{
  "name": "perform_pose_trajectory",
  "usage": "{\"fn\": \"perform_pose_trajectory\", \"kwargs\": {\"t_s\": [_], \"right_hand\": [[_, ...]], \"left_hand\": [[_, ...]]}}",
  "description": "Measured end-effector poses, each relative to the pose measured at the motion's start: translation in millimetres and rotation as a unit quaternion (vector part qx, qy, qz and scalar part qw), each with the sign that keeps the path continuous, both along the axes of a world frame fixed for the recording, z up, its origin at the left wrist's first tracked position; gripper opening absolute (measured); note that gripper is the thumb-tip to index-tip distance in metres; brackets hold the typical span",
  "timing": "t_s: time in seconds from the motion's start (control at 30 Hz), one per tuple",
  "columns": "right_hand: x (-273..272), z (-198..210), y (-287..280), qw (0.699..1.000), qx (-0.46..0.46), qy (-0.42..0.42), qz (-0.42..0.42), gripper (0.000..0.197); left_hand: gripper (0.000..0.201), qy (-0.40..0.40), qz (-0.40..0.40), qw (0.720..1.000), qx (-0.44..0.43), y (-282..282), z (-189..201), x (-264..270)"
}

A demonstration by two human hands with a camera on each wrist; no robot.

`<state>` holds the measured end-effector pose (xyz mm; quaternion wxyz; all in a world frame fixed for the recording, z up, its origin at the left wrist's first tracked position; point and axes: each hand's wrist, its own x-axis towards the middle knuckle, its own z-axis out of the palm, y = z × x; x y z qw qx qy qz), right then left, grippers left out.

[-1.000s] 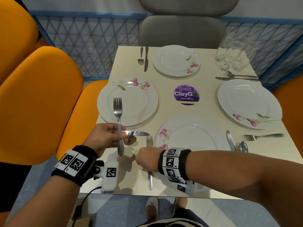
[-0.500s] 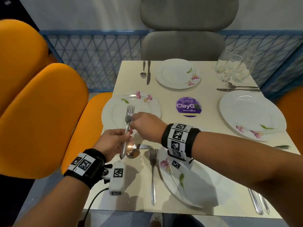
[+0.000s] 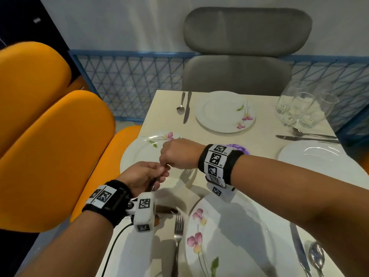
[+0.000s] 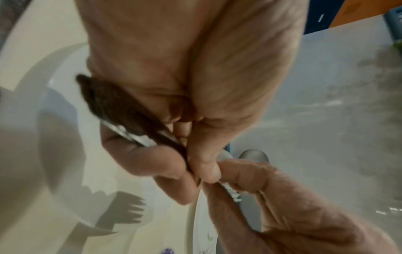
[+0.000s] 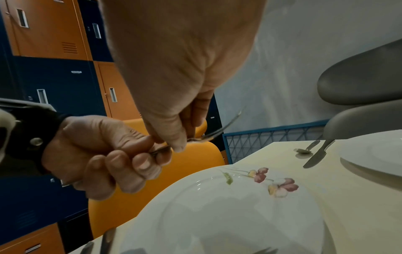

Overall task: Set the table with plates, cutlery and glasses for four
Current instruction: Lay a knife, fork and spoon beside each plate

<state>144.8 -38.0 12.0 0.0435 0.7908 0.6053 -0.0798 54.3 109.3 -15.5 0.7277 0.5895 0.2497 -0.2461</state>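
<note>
My left hand (image 3: 159,176) grips the handle of a metal fork (image 5: 226,125) above the flowered left plate (image 3: 137,154). My right hand (image 3: 164,163) reaches across and pinches the same fork near its neck, with the tines sticking out beyond the fingers. In the left wrist view the fork handle (image 4: 128,134) lies across my curled fingers. Three more plates are laid: far (image 3: 223,112), right (image 3: 319,156) and near (image 3: 229,246). Several glasses (image 3: 303,108) stand bunched at the far right corner.
A spoon (image 3: 181,105) and knife (image 3: 187,108) lie left of the far plate. Another knife (image 3: 305,138) lies by the right plate. A fork (image 3: 177,236) lies left of the near plate, a knife (image 3: 299,250) right of it. Orange chair (image 3: 50,156) left, grey chair (image 3: 239,72) beyond.
My right hand left the fork by the near plate, came up to the fork in my left hand and now pinches it. Both hands rose over the left plate.
</note>
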Motion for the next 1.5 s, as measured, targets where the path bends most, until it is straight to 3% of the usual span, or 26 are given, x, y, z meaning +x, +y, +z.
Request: {"fn": "perform_pose_trajectory", "kwargs": {"t_s": [0.27,0.43,0.6,0.83,1.0,1.5], "right_hand": [[54,1,14,0.998,-0.053,0.029,-0.031,0.024],[89,-5,24,0.994,-0.038,0.077,-0.068,0.026],[118,-11,36,0.993,-0.015,0.072,-0.088,0.020],[173,-32,52,0.964,0.036,0.097,-0.246,0.024],[193,-56,70,0.943,0.046,0.111,-0.311,0.025],[198,-96,84,0.941,-0.004,0.124,-0.313,0.014]], "left_hand": [[0.025,0.042,-0.001,0.998,0.045,10,0,34],[0.025,0.044,-0.006,0.995,0.090,22,-3,61],[0.030,0.037,0.033,0.993,0.107,39,-4,82],[0.027,0.032,0.098,0.978,0.181,82,-8,84],[0.018,0.027,0.102,0.971,0.214,102,-11,77],[0.017,-0.008,0.127,0.972,0.195,106,-12,68]]}}
